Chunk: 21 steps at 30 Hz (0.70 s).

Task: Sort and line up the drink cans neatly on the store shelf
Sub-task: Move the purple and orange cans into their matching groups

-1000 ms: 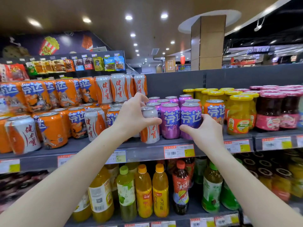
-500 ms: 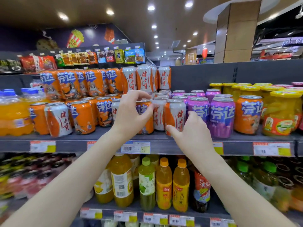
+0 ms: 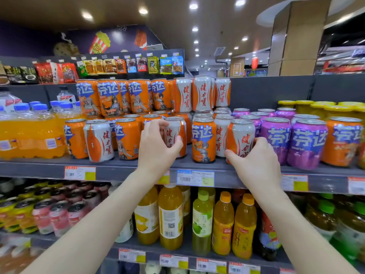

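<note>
Both arms reach up to the grey shelf [image 3: 118, 172]. The left hand [image 3: 158, 145] wraps thumb and fingers round the left white-and-orange can [image 3: 175, 133], and the right hand [image 3: 254, 161] grips the lower part of the right white-and-orange can [image 3: 242, 135]. Both cans stand upright in the front row. An orange Fanta can [image 3: 203, 140] stands between them, and purple Fanta cans [image 3: 307, 143] crowd just beside the right hand. Each held can has a silver top and red lettering.
</note>
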{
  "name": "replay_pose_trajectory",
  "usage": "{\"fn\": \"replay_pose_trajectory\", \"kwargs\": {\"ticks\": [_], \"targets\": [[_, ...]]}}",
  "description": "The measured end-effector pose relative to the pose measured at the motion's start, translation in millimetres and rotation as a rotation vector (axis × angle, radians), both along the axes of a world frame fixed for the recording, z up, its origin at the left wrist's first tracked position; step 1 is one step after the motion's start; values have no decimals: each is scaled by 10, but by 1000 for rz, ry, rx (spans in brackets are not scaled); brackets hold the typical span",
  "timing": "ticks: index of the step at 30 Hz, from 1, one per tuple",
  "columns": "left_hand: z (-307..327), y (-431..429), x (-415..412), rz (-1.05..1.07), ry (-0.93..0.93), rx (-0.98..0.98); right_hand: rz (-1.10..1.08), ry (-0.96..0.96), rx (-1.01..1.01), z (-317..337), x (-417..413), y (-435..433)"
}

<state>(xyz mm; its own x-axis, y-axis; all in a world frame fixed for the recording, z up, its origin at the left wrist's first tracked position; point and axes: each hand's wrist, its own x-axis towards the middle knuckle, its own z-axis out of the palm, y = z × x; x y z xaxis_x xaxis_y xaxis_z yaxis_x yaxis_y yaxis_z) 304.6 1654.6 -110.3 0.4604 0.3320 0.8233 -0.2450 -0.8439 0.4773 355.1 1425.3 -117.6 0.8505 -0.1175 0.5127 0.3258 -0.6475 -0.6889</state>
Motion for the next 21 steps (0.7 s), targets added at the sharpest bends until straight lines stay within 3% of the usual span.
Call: {"fn": "replay_pose_trajectory", "kwargs": {"ticks": [11,16,21], "targets": [[-68,21,-24,-91,3,27,-47,-27,-27,-13,-140,390],[-38,-211,-36,-221,186,58,-39,-32,-44,-11,-172,509],[130,-210,71,-133,285,42,71,-25,-2,9,-173,442]]}}
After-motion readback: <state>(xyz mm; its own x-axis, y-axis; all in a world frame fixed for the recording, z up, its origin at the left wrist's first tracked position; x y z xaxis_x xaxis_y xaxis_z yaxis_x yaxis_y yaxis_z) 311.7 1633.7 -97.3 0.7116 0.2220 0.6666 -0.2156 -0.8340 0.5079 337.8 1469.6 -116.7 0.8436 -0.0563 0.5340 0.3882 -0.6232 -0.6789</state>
